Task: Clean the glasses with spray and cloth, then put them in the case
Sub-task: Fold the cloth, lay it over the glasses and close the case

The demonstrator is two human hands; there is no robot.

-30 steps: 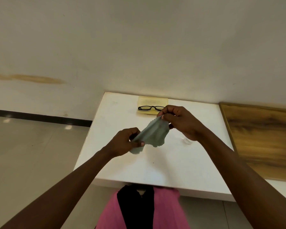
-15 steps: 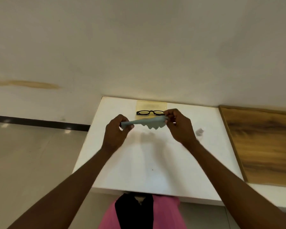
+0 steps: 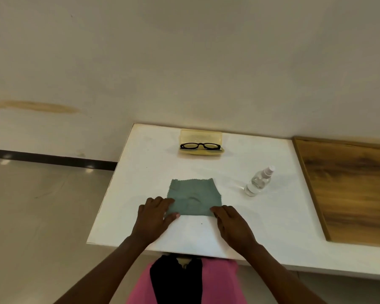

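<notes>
A grey-green cleaning cloth (image 3: 193,196) lies spread flat on the white table (image 3: 145,172), near its front. My left hand (image 3: 155,213) rests flat on the cloth's near left corner with its fingers apart. My right hand (image 3: 233,222) touches the near right corner with its fingertips. Black-framed glasses (image 3: 200,146) sit unfolded on the open yellow case (image 3: 201,137) at the far edge by the wall. A small clear spray bottle (image 3: 258,183) with a white cap stands to the right of the cloth, apart from both hands.
A wooden board (image 3: 349,183) covers the surface to the right of the white table. The wall rises directly behind the case. The table's left edge drops to a tiled floor (image 3: 42,205). My pink and black clothing (image 3: 184,281) shows below the front edge.
Both hands held the cloth stretched in the air between them. They have come down and toward me, and the cloth now lies flat on the table under my fingers.
</notes>
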